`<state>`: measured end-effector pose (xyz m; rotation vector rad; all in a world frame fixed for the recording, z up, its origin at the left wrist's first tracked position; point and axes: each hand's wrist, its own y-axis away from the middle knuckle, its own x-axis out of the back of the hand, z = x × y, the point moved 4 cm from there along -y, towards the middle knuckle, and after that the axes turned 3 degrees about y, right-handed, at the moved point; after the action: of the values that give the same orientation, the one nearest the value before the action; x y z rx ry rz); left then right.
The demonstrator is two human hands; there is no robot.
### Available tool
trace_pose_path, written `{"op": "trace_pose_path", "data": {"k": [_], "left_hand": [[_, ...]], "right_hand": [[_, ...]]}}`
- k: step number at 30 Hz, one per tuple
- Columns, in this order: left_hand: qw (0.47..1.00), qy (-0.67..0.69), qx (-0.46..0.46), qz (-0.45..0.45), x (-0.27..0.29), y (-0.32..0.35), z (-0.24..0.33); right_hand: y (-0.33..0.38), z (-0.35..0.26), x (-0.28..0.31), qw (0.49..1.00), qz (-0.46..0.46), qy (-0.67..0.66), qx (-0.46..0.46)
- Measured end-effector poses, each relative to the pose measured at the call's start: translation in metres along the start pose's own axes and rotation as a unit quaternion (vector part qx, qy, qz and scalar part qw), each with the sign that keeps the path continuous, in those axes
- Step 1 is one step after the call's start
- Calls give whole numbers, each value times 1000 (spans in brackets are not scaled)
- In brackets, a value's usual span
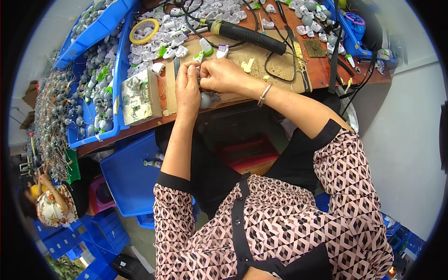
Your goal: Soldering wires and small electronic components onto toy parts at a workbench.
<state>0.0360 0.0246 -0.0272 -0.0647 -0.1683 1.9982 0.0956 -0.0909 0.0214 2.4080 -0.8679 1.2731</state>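
My left hand (187,91) and my right hand (223,75) meet over the near edge of the workbench, fingertips together. Both are closed in a pinch around a small grey part, mostly hidden by the fingers. Just under them, beside my left palm, a grey ball (205,100) shows; whether it belongs to the held part I cannot tell. A white-and-green plastic piece (199,57) lies just beyond my fingertips. Further up are another white-and-green piece (206,45) and a white piece (222,50). A black corded electric screwdriver (247,37) lies across the cardboard (233,58).
White plastic shells (172,30) are heaped at the back, near a yellow tape roll (144,31). A taped box (140,98) stands left of my hands. Blue bins (122,70) hold grey balls and green-white parts. Black cables cross the right side. Another person (56,203) sits far left.
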Motion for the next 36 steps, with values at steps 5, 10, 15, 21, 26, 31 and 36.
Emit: {"op": "trace_pose_path", "data": {"k": [5, 10, 15, 21, 26, 31, 36], "left_hand": [[999, -17, 26, -8, -1, 2, 9], [998, -40, -48, -1, 3, 2, 2], [1000, -11, -9, -8, -6, 5, 13], [1000, 13, -8, -9, -3, 4, 8], [994, 74, 66, -39, -3, 5, 8], [985, 130, 106, -30, -4, 6, 13], [976, 182, 116, -30, 5, 9, 16]], "right_hand": [[3, 11, -5, 945, -96, -273, -154], [3, 16, -17, 987, 37, -151, 31], [14, 0, 3, 929, 179, 77, 314], [20, -2, 4, 930, 184, 74, 310], [20, 11, 13, 940, 163, 65, 293], [26, 48, 65, 916, 325, 196, 132], [38, -1, 39, 954, 221, 89, 185]]}}
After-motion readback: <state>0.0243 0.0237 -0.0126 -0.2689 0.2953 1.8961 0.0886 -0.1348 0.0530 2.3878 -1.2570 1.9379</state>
